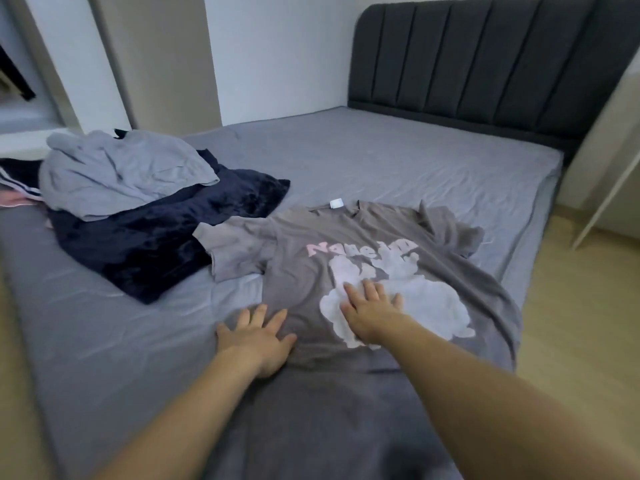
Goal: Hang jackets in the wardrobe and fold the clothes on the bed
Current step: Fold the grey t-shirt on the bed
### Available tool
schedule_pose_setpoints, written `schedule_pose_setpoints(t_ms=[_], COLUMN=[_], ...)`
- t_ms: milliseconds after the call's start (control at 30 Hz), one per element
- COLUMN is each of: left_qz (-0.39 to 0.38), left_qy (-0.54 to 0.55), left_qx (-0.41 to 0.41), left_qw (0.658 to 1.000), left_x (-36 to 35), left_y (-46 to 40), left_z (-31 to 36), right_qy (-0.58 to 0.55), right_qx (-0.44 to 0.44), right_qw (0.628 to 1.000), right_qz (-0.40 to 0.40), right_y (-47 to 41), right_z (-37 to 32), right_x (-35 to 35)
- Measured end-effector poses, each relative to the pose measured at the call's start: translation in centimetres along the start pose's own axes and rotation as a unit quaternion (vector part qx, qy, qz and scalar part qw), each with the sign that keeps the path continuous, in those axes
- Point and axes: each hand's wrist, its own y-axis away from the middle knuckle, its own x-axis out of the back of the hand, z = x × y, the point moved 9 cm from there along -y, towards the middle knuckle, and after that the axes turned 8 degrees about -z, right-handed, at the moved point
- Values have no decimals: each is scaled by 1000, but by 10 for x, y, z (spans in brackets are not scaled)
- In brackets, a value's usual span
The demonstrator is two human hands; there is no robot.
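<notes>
The grey T-shirt [398, 265] lies spread print-up on the bed [381, 161]. The left hand [258, 337] presses flat on its near edge, fingers spread; the right hand [372, 310] lies flat on the print, fingers extended. A dark blue garment [166, 233] touches one sleeve, a light grey garment [117, 168] heaped on top. The headboard [467, 53] stands behind.

A grey printed T-shirt [346, 271] lies spread flat on the bed [415, 161]; the left hand [258, 336] presses its side edge, the right hand [370, 311] its white print, a clothes pile [145, 202] to the left
</notes>
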Motion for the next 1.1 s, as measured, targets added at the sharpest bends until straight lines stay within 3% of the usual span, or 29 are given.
schedule_pose_setpoints(t_ms=[67,100,133,200,233,300,400,433,467,533,600,667,733,800,833,867,900,967,1033,1100], left_qz=[116,150,157,111,79,65,129,165,196,255,333,418,489,449,369,275,196,143,171,253], left_qy=[129,252,396,655,733,814,888,897,891,846,787,667,525,313,204,115,61,81,173,219], left_qx=[37,64,79,84,84,88,142,162,182,211,217,225,120,4,-35,-59,-69,-69,-56,-50], left_qw=[984,954,901,742,670,570,418,376,367,417,471,574,686,837,906,953,976,984,968,941], left_x=[17,25,31,35,37,42,41,42,44,57,82,114,145,145,130,111,98,102,128,161], left_y=[-15,-24,-35,-63,-77,-99,-115,-114,-112,-108,-101,-85,-80,-95,-108,-122,-131,-131,-127,-128], left_z=[-46,-72,-93,-109,-105,-93,-108,-121,-137,-157,-151,-121,-64,15,51,76,87,83,64,52], right_qy=[-11,-2,11,32,43,53,-13,-55,-83,-81,-45,-31,-141,-386,-456,-463,-390,-158,-37,-8], right_qx=[-28,-26,-15,10,25,76,202,239,255,225,131,75,79,70,56,42,21,3,15,28], right_qw=[999,999,999,996,995,990,959,943,934,947,980,994,985,914,880,874,909,976,988,991], right_qz=[19,36,52,78,86,110,196,224,237,216,144,70,68,99,126,141,148,153,151,129], right_y=[-30,-42,-51,-69,-77,-84,-74,-73,-76,-91,-117,-135,-140,-141,-144,-147,-152,-164,-175,-185], right_z=[-21,-30,-40,-50,-52,-54,-68,-71,-70,-62,-31,-5,9,29,44,57,69,85,93,94], right_x=[-4,-2,2,7,7,12,44,60,74,88,77,60,61,77,86,94,101,108,101,82])
